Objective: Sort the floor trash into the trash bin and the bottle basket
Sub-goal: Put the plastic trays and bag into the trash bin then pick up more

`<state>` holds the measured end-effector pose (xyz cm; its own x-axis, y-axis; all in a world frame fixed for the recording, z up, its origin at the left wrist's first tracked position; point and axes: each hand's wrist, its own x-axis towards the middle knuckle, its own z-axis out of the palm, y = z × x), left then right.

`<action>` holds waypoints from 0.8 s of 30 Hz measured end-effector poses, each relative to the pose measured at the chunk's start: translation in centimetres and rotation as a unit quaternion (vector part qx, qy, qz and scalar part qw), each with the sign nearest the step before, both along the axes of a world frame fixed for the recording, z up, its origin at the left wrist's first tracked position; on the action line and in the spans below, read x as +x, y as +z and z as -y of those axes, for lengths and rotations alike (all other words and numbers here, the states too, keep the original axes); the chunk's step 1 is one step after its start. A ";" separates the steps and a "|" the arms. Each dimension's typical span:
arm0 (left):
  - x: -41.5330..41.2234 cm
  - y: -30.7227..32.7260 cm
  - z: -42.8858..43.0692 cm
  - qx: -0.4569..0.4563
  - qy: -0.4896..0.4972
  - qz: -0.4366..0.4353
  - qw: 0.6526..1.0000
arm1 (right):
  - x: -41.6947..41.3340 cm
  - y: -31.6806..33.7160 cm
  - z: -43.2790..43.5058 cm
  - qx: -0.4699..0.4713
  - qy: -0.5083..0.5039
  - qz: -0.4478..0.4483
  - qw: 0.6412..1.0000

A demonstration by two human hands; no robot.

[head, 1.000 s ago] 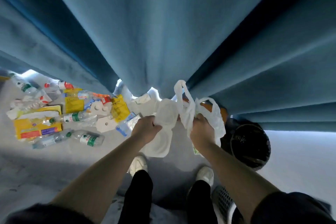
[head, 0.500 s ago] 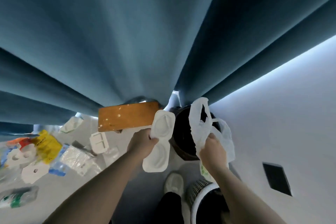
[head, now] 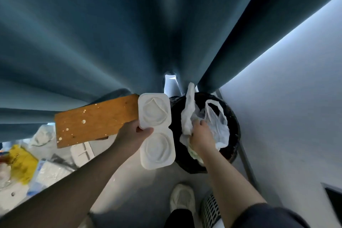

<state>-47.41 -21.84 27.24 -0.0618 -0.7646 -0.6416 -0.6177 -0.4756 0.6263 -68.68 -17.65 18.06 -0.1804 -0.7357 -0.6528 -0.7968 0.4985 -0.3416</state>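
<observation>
You are now arriving over the bin [head: 234, 142], ready for dropping. Your right hand [head: 202, 135] is clutching the bag [head: 217, 124], your left hand [head: 133, 135] the tray [head: 157, 146].

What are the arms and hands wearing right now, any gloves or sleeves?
Both the left hand and right hand are bare: no gloves, rings or watch show. Forearms are uncovered; a dark short sleeve shows on the right upper arm only.

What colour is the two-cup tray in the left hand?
White, seen in the head view: the tray held by the left hand.
</observation>
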 end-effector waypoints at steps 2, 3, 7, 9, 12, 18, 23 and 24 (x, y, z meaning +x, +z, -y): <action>-0.4 -0.7 0.2 0.005 -0.005 -0.009 1.000 | -0.4 -1.6 0.1 0.079 0.002 0.079 0.994; -0.8 -1.0 0.4 0.009 -0.009 -0.015 1.000 | -0.7 -1.8 0.1 0.102 -0.003 0.121 0.987; -3.6 -0.7 1.2 0.022 -0.032 -0.063 0.997 | -2.9 0.2 -0.8 0.058 -0.052 0.203 0.976; -5.5 -0.7 1.6 0.026 -0.047 -0.079 0.995 | -4.6 2.2 -1.5 0.041 -0.110 0.238 0.964; -8.7 -2.4 2.0 0.074 -0.013 -0.082 0.994 | -7.2 4.2 -2.7 0.038 -0.159 0.235 0.958; -12.8 -7.7 1.3 0.217 -0.025 -0.040 0.975 | -8.6 4.6 -4.4 -0.038 -0.067 0.100 0.992; -14.0 -13.1 1.0 0.231 -0.058 0.052 0.970 | -6.3 0.2 -5.1 0.051 0.275 -0.016 0.960; -14.0 -14.2 1.1 0.220 -0.064 0.075 0.971 | -5.9 -0.7 -5.0 0.088 0.308 -0.036 0.947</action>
